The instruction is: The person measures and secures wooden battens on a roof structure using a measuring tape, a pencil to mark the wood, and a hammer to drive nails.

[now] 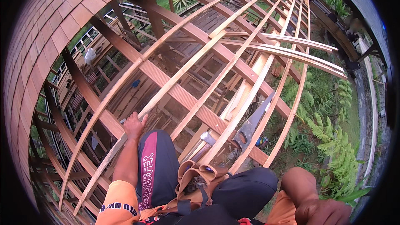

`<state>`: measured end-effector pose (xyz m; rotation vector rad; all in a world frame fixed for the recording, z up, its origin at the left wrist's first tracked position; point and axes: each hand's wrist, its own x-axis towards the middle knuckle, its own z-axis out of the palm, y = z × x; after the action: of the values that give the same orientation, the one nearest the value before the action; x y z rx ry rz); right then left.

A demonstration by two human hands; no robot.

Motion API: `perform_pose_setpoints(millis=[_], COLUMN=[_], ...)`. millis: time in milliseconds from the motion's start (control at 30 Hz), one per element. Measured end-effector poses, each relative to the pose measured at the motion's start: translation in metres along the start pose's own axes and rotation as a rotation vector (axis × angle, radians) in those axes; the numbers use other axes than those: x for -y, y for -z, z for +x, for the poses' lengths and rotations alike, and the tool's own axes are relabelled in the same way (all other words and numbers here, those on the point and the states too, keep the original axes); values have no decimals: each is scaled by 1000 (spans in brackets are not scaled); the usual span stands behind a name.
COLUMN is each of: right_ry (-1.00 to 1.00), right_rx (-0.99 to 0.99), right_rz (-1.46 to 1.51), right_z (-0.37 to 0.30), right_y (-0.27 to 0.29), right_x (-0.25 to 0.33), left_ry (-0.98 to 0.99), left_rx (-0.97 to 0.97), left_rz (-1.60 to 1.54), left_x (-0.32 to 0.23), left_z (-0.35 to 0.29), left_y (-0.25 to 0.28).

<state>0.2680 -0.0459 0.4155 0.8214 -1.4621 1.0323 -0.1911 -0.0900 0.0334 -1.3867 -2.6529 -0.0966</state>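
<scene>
My left hand (134, 126) is closed over a thin wooden batten (156, 97) beside my left knee, with the thumb raised. At the lower right my right hand (324, 212) is curled in front of my right side; its fingertips are hidden, so what it may hold does not show. A brown leather tool pouch (183, 181) sits at my waist between my legs. From it a hammer-like tool with a metal head (207, 138) sticks up. A handsaw (249, 130) with a dark handle rests tilted among the battens ahead of my right knee.
Battens cross thick rafters (166, 81), with open gaps down to stacked timber below. Wooden shingles (50, 21) cover the roof at left. Several loose strips (300, 56) lie across the battens at far right. Ferns (333, 141) grow below on the right.
</scene>
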Motion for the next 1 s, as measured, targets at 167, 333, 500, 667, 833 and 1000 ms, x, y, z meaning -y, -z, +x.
perform_pose_setpoints(millis=[167,333,500,667,833,1000], right_ry=[-242,-1311,-1746,-1637,-1575,-1497], right_rx=[-148,-546,-356,-140,-170,-148], right_rz=[-399,-1041,-1144,-1330,-1467,-1628], right_z=[-41,-215,-378,-440,-450,-481], right_y=[32,109,66,31,21,20], right_x=[16,8,16,-16,-37,-37], left_ry=[37,-20,-49,-48,-112,-141], left_rx=[171,281,330,394,410,596], left_rz=[-111,-164,-66,-68,138,386], left_x=[-10,19,89,135,206,221], left_z=[12,4,-41,-101,-142,-176], left_y=[11,53,81,96,81,54])
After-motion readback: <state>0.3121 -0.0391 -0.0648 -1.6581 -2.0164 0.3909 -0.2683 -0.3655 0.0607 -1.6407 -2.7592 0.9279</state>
